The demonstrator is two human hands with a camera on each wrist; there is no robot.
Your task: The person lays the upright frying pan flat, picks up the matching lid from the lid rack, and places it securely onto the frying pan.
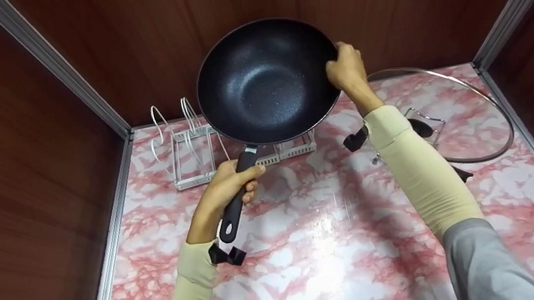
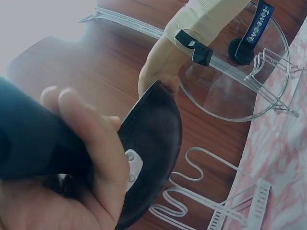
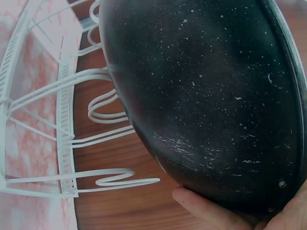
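A black speckled wok (image 1: 270, 89) is held up over the back of the table, its inside facing the head camera. My left hand (image 1: 229, 184) grips its long black handle (image 1: 233, 216), thumb laid across the top. At the opposite side, my right hand (image 1: 347, 70) pinches the rim. In the right wrist view the wok's scuffed dark underside (image 3: 206, 96) fills much of the picture, with fingers right at its edge. Behind and below the wok stands a white wire rack (image 1: 195, 180), partly hidden by it.
On the right, a large glass lid (image 1: 501, 152) with a metal rim leans in a small wire stand (image 1: 438, 125), partly behind my right forearm. Brown wood-grain panels (image 1: 9, 217) enclose the pink-and-white marbled table (image 1: 291, 288) at the back and both sides.
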